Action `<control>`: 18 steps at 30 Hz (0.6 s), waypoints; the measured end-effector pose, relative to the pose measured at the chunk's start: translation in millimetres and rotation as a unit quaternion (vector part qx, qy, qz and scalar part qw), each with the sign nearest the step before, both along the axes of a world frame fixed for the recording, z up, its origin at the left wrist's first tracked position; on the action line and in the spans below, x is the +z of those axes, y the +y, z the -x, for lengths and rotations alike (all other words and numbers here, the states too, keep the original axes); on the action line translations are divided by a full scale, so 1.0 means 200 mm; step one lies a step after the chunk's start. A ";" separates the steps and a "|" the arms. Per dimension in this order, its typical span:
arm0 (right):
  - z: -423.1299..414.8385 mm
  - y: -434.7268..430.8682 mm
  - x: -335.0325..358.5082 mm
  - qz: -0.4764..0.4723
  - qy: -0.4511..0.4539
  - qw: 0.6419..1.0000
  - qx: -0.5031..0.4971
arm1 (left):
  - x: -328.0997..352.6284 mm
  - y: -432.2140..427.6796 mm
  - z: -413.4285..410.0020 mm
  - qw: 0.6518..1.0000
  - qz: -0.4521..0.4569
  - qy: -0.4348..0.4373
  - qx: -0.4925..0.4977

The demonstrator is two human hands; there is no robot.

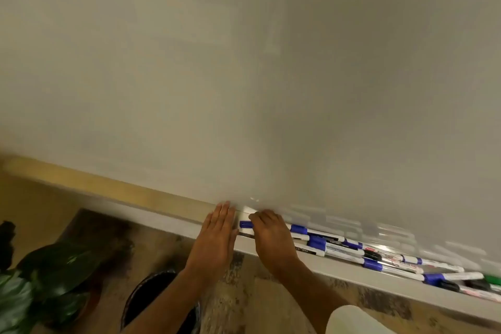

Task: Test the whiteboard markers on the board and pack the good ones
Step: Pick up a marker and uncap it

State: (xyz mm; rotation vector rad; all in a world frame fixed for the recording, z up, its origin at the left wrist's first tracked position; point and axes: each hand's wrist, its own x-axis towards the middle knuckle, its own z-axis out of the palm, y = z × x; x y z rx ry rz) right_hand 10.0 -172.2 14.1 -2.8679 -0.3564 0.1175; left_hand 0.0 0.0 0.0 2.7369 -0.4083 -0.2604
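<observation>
Markers in the board's tray, one in your grip.
Capped white markers (pixel 352 248), caps blue, black and green, lie jumbled in the tray (pixel 339 270) at 5 o'clock under the blank board (pixel 244 62); your right hand (pixel 271 236) grips a blue marker (pixel 245 224) at 6.

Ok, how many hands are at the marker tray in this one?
2. The left hand lies flat over the tray edge; the right hand, just beside it, curls round a blue-capped marker. No other hands show.
</observation>
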 end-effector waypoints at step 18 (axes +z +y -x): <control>-0.05 0.09 -0.15 0.008 0.014 1.000 0.016 | -0.11 0.07 -0.01 0.999 0.019 0.025 0.028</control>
